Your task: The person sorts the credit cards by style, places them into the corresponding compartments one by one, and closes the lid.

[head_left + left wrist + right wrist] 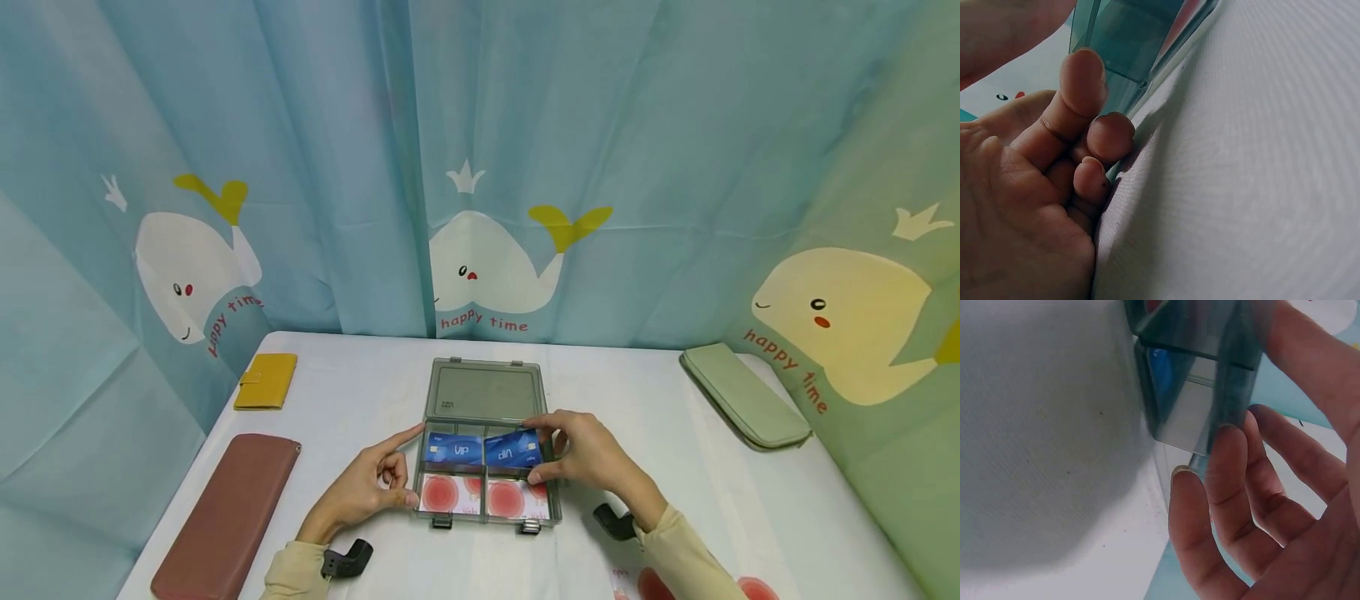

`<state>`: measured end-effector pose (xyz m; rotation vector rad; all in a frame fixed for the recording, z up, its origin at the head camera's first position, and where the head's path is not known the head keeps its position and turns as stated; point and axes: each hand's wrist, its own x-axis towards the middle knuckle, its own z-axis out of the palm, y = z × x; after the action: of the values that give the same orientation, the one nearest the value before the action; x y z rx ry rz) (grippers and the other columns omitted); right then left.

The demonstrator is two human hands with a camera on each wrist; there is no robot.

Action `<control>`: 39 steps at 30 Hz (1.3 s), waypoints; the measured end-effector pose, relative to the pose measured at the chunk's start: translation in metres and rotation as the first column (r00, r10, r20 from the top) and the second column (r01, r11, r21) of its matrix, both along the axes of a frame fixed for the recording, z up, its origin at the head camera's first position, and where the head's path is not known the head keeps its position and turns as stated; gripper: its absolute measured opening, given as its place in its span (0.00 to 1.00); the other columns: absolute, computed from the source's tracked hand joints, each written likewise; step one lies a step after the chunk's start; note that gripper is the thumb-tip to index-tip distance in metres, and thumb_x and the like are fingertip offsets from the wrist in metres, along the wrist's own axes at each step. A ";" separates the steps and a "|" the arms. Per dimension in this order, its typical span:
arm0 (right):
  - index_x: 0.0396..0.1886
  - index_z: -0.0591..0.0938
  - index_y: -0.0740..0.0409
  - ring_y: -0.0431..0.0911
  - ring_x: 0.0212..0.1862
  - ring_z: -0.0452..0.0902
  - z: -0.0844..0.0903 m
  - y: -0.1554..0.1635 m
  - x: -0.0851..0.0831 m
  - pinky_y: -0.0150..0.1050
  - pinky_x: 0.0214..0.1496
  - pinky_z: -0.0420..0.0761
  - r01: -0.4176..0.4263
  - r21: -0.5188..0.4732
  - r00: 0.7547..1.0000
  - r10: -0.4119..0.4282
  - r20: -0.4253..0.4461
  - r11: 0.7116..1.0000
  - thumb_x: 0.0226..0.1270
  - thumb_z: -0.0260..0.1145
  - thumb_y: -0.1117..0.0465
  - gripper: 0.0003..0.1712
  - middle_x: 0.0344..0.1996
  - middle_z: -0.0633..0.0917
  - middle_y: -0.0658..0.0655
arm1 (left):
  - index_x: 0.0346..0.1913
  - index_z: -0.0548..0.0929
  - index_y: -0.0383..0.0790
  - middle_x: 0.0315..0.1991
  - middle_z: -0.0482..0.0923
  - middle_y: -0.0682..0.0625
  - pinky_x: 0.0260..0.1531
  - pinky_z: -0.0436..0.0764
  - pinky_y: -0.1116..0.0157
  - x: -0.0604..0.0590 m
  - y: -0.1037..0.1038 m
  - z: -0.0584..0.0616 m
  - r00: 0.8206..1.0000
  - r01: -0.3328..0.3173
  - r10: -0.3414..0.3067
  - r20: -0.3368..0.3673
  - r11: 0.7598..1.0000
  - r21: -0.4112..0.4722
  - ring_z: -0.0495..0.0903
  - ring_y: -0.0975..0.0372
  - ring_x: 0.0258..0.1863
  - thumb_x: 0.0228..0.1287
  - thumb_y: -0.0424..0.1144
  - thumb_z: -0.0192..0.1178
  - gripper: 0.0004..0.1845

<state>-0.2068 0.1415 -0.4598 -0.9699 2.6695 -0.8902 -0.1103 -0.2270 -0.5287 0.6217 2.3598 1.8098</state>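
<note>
- Whale curtains (480,167) hang behind a white table (750,517).
- An open grey box (486,467) sits in the middle of the table, lid up.
- Inside lie two blue cards on the far side and red-dot cards (450,493) on the near side.
- Left hand (367,487) rests at the box's left wall, pointer finger out, other fingers curled, holding nothing.
- Right hand (588,454) pinches the right blue card (512,450).
- A yellow wallet (266,381), brown wallet (225,512) and green pouch (742,396) lie near the edges.

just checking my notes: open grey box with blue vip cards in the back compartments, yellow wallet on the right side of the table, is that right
Not quite. The yellow wallet lies on the left side of the table, as the head view shows. The rest holds: the open grey box has blue VIP cards in its back compartments.
</note>
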 end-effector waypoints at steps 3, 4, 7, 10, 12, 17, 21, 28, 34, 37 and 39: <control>0.59 0.89 0.54 0.39 0.32 0.81 0.005 0.004 0.002 0.33 0.35 0.77 0.009 0.000 1.000 -0.009 -0.025 1.000 0.45 0.90 0.48 0.39 0.36 0.87 0.49 | 0.83 0.62 0.36 0.23 0.74 0.43 0.30 0.71 0.64 -0.001 0.001 0.000 1.000 0.002 -0.002 0.000 1.000 0.001 0.68 0.72 0.26 0.56 0.32 0.79 0.53; 0.58 0.89 0.55 0.39 0.32 0.81 0.007 0.006 0.003 0.33 0.34 0.77 0.009 -0.013 1.000 -0.010 -0.020 1.000 0.45 0.90 0.49 0.38 0.35 0.87 0.49 | 0.83 0.62 0.36 0.23 0.74 0.42 0.30 0.71 0.64 -0.001 0.001 0.000 1.000 0.003 -0.003 0.001 1.000 0.003 0.68 0.72 0.26 0.56 0.32 0.79 0.53; 0.58 0.89 0.57 0.38 0.32 0.81 0.012 0.016 0.007 0.33 0.32 0.79 0.003 -0.075 1.000 -0.003 -0.001 0.997 0.49 0.88 0.51 0.35 0.35 0.86 0.52 | 0.83 0.61 0.35 0.23 0.74 0.42 0.30 0.71 0.63 -0.001 0.001 0.000 1.000 0.006 -0.006 -0.001 1.000 0.008 0.68 0.72 0.25 0.56 0.31 0.78 0.53; 0.58 0.89 0.57 0.37 0.31 0.81 0.018 0.031 0.013 0.34 0.31 0.81 0.014 -0.136 1.000 -0.011 0.027 0.991 0.53 0.87 0.53 0.32 0.36 0.86 0.56 | 0.83 0.61 0.35 0.22 0.74 0.41 0.29 0.70 0.63 -0.001 0.001 0.000 1.000 0.010 -0.010 -0.004 1.000 0.011 0.68 0.72 0.25 0.56 0.30 0.78 0.53; 0.57 0.89 0.55 0.35 0.31 0.80 0.022 0.044 0.018 0.35 0.31 0.82 0.033 -0.158 0.999 -0.028 0.032 0.987 0.54 0.86 0.53 0.31 0.36 0.86 0.56 | 0.83 0.61 0.35 0.22 0.74 0.41 0.29 0.70 0.64 -0.001 0.001 0.000 1.000 0.016 -0.016 -0.002 1.000 0.015 0.68 0.72 0.25 0.57 0.30 0.78 0.53; 0.57 0.89 0.51 0.35 0.31 0.80 0.024 0.079 0.034 0.35 0.29 0.80 0.094 -0.188 0.996 -0.093 0.012 0.978 0.53 0.86 0.53 0.30 0.36 0.86 0.54 | 0.83 0.61 0.34 0.22 0.73 0.40 0.29 0.70 0.66 0.000 0.002 0.001 1.000 0.017 -0.017 -0.001 1.000 0.025 0.68 0.73 0.25 0.56 0.29 0.78 0.53; 0.58 0.88 0.52 0.36 0.31 0.80 0.019 0.108 0.048 0.35 0.30 0.80 0.148 -0.197 0.989 -0.146 0.023 0.969 0.51 0.87 0.55 0.32 0.36 0.86 0.54 | 0.83 0.60 0.33 0.23 0.73 0.40 0.29 0.71 0.68 0.001 0.001 0.001 1.000 0.016 -0.016 -0.002 1.000 0.022 0.68 0.73 0.26 0.56 0.30 0.78 0.53; 0.61 0.87 0.59 0.41 0.34 0.80 0.005 0.146 0.071 0.36 0.32 0.82 0.220 -0.248 0.973 -0.195 0.122 0.943 0.51 0.86 0.61 0.34 0.40 0.85 0.57 | 0.83 0.61 0.35 0.23 0.74 0.41 0.30 0.71 0.63 0.003 -0.002 0.000 1.000 0.002 -0.002 0.006 1.000 0.008 0.69 0.72 0.26 0.55 0.30 0.79 0.53; 0.63 0.86 0.59 0.41 0.37 0.79 -0.008 0.167 0.092 0.35 0.30 0.80 0.188 -0.270 0.978 -0.155 0.140 0.944 0.48 0.86 0.64 0.38 0.42 0.85 0.53 | 0.83 0.61 0.34 0.22 0.74 0.42 0.30 0.71 0.63 0.004 -0.002 0.001 1.000 0.001 -0.001 -0.002 1.000 -0.002 0.68 0.72 0.26 0.55 0.30 0.78 0.53; 0.63 0.85 0.57 0.40 0.39 0.78 -0.015 0.177 0.102 0.34 0.30 0.78 0.143 -0.264 0.988 -0.121 0.097 0.954 0.46 0.87 0.64 0.39 0.44 0.86 0.49 | 0.83 0.61 0.34 0.23 0.74 0.42 0.30 0.71 0.63 0.003 0.000 0.002 1.000 0.008 -0.008 -0.010 1.000 -0.002 0.69 0.72 0.26 0.55 0.30 0.78 0.53; 0.63 0.85 0.54 0.38 0.40 0.77 -0.020 0.182 0.108 0.33 0.29 0.75 0.110 -0.254 0.994 -0.099 0.055 0.961 0.44 0.88 0.63 0.41 0.47 0.86 0.45 | 0.83 0.61 0.34 0.23 0.74 0.42 0.30 0.71 0.63 0.003 0.001 0.002 1.000 0.012 -0.012 -0.010 1.000 0.002 0.69 0.72 0.26 0.55 0.30 0.78 0.53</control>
<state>-0.0992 0.3239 -0.4803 -0.8524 2.6363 -1.2903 -0.1076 -0.2261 -0.5266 0.6454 2.3553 1.8084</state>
